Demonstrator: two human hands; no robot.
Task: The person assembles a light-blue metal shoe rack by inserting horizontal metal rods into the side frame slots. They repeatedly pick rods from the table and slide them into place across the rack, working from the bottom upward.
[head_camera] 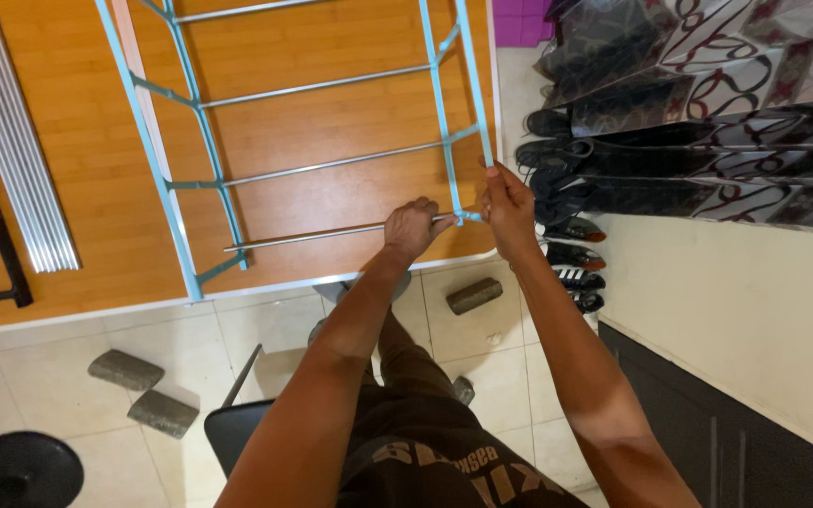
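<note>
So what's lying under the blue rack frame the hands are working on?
Under the blue rack frame is a wooden board with a white edge, resting over the tiled floor. Left hand grips a metal rod; right hand holds the frame. The floor beneath the board is hidden.

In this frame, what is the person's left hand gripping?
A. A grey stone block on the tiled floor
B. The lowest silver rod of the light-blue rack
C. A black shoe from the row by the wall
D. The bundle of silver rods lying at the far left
B: the left hand closes around the end of the lowest silver rod, beside the right hand holding the light-blue rack frame.
</note>
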